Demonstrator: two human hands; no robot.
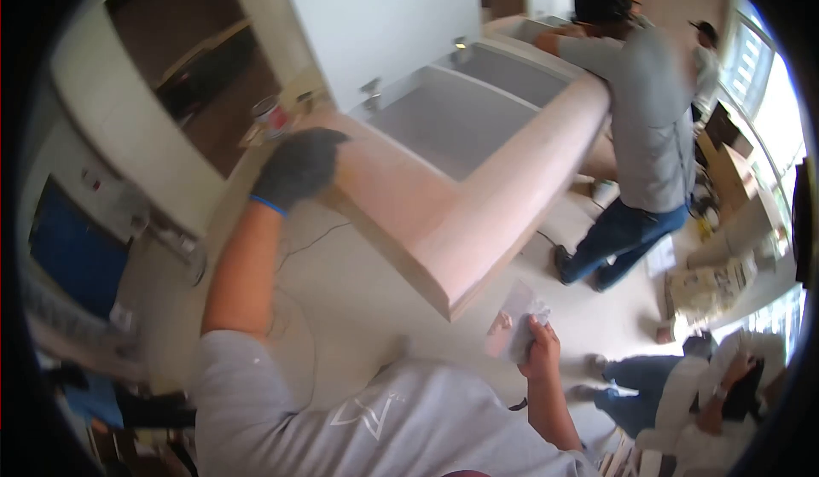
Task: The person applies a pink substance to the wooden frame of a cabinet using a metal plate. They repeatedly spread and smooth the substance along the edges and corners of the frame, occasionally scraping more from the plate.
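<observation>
My left hand (300,167) wears a dark grey glove with a blue cuff and rests at the edge of a pinkish, filler-coated countertop (401,191). Blur hides how its fingers lie and whether anything is under them. In my bare right hand (541,351) is a wide, flat, shiny putty knife (508,322), with grey matter on the blade near my fingers. The blade is below the counter's near corner, apart from it. The countertop forms an L around recessed grey compartments (461,119).
A raised white panel (392,29) stands behind the compartments. A can (270,117) sits at the counter's far left. Another person (653,119) leans over the right side. More people (691,383) are at lower right, near a bag (710,287). A cable (311,242) crosses the floor.
</observation>
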